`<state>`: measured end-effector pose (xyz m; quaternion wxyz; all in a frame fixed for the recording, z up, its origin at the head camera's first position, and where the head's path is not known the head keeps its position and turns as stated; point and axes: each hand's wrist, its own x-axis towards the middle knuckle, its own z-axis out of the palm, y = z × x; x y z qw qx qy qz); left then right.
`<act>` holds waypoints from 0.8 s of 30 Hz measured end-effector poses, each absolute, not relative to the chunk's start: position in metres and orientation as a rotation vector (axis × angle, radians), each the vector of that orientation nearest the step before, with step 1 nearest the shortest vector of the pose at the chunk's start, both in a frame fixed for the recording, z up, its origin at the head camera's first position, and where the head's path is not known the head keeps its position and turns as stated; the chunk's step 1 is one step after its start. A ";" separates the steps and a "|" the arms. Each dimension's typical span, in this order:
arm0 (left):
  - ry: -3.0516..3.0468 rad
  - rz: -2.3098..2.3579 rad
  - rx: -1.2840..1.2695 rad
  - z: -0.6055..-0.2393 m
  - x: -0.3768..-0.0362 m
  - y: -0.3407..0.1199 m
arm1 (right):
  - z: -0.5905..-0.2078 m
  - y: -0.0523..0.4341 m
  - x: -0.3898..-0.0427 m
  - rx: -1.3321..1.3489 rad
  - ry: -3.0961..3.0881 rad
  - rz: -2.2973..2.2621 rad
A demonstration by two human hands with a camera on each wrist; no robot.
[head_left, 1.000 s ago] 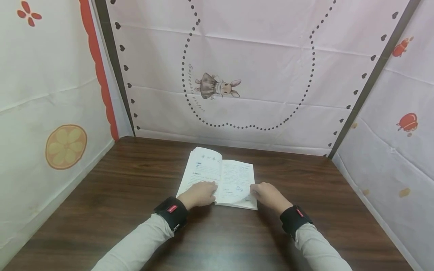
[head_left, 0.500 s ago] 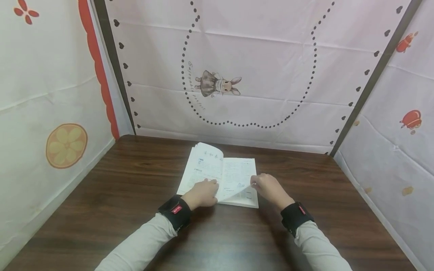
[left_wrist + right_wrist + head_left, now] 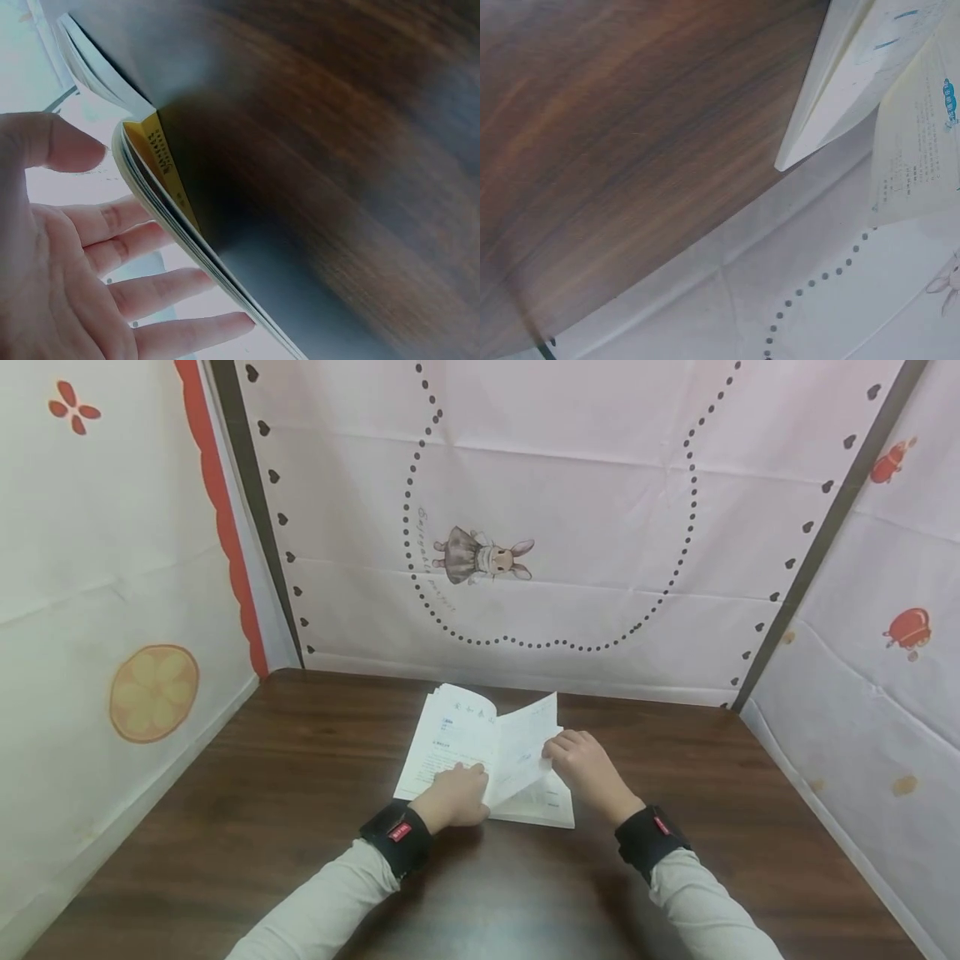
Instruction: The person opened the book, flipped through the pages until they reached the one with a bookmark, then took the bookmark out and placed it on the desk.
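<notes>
An open book [image 3: 444, 745] with printed pages lies on the dark wooden table, in the middle of the head view. My left hand [image 3: 459, 795] rests on the left page near the fold. In the left wrist view, that hand's fingers [image 3: 161, 292] are spread and nearly straight against the pages, and the yellow spine [image 3: 161, 161] faces the camera. With my right hand [image 3: 587, 768] I pinch the outer edge of a single page [image 3: 521, 747], raised at a slant above the right side. In the right wrist view the raised page [image 3: 915, 150] stands apart from the stack; the hand itself is out of sight there.
The brown table [image 3: 300, 760] extends around the book on all sides. Behind it hangs a pale cloth [image 3: 585, 543] with a rabbit print, and patterned cloths flank the table on the left [image 3: 135, 577] and right [image 3: 862, 677].
My right hand has lifted the right page from its lower outer corner and moved slightly up and inward with it. My left hand has stayed on the left page, shifting slightly right.
</notes>
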<state>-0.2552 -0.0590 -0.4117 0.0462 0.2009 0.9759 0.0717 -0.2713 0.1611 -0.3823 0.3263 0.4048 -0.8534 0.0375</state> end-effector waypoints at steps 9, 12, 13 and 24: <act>3.027 0.257 0.589 -0.419 -0.254 -0.049 | -0.385 0.158 -0.269 1.047 -2.192 0.087; 3.081 0.200 0.576 -0.422 -0.255 -0.043 | -0.384 0.156 -0.269 1.049 -2.173 0.079; 3.097 0.179 0.568 -0.423 -0.255 -0.042 | -0.383 0.156 -0.269 1.047 -2.172 0.075; 3.169 0.172 0.439 -0.416 -0.252 -0.034 | -0.381 0.164 -0.271 0.903 -2.470 0.249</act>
